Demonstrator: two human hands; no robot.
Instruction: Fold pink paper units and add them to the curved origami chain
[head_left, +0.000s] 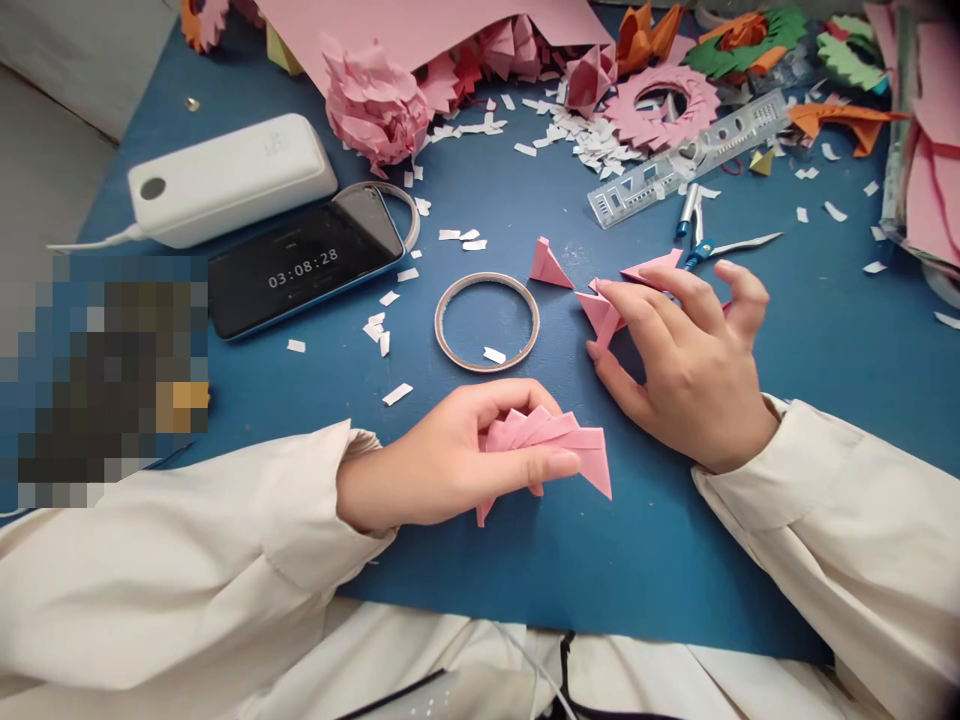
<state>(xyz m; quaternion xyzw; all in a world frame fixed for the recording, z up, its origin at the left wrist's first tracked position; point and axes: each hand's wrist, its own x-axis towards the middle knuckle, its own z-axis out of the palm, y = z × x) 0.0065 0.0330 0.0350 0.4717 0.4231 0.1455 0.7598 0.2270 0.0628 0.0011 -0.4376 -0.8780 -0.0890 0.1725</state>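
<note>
My left hand (465, 455) grips a chain of interlocked folded pink paper pieces (551, 430), its thumb across the front. To the right, my right hand (675, 350) has its thumb and index finger on a small folded pink piece (598, 315) lying on the table, with the other fingers spread. Another pink piece (651, 266) lies partly behind those fingers. A separate pink folded piece (550, 265) rests just left of them, near a roll of thin tape (442, 325).
Blue scissors (701, 248) and a clear ruler (686, 155) lie beyond my right hand. A phone (300, 262) and white power bank (232, 178) sit at the left. White scraps, a pink paper ring (661, 108) and crumpled pink paper (375, 105) cover the back.
</note>
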